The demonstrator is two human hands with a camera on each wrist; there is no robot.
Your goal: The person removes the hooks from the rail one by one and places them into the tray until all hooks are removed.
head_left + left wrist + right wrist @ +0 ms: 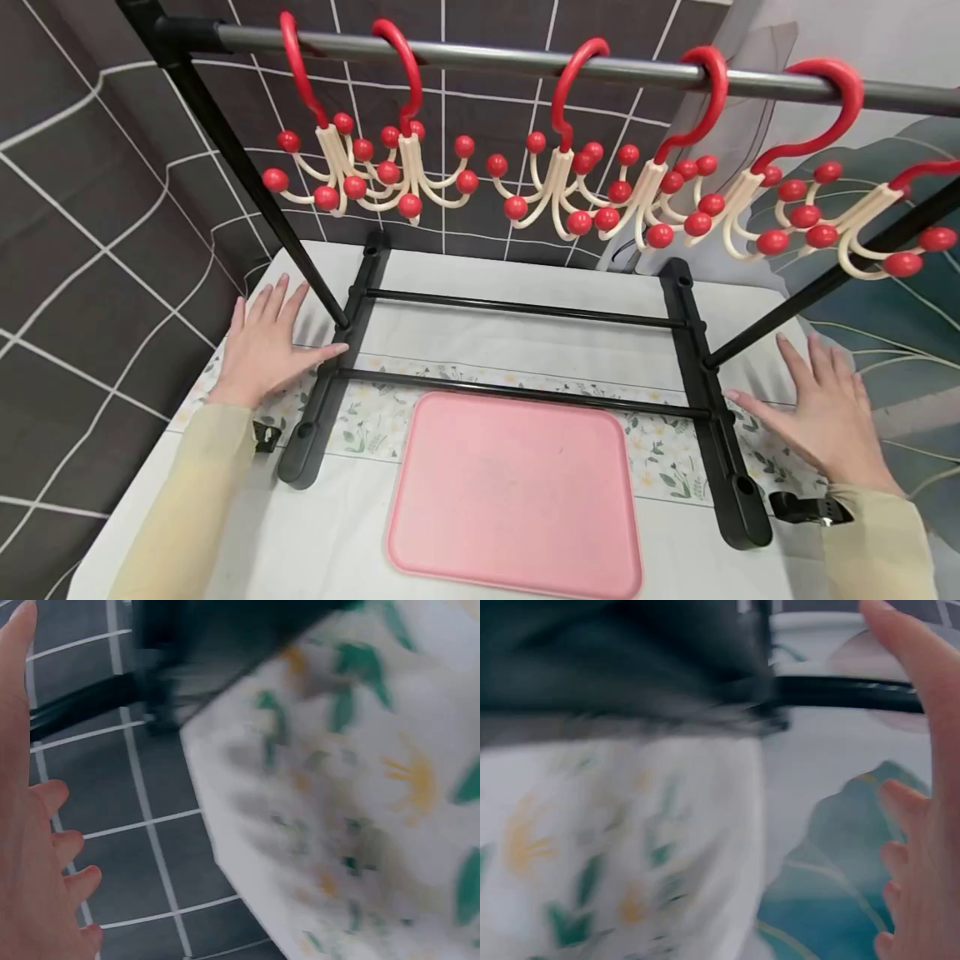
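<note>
My left hand (pixel 262 346) is spread beside the left foot (pixel 311 433) of a black rack, fingers straight, its thumb reaching over that foot in the head view. On the other side my right hand (pixel 825 408) is spread too, thumb toward the right foot (pixel 712 417). Neither holds anything. Several hangers with red hooks (pixel 576 83) and cream prongs ending in red balls hang from the rack's metal top bar (pixel 487 60). Both wrist views show fingers extended next to the dark rack frame (pixel 847 694).
A pink tray (pixel 513 500) lies on the white table (pixel 330 542), in front of the rack's lower crossbar (pixel 517 390). A floral strip (pixel 375 421) runs across the cloth. Behind stand a dark gridded curtain (pixel 90 250) and a pale, leaf-patterned fabric (pixel 900 333) at right.
</note>
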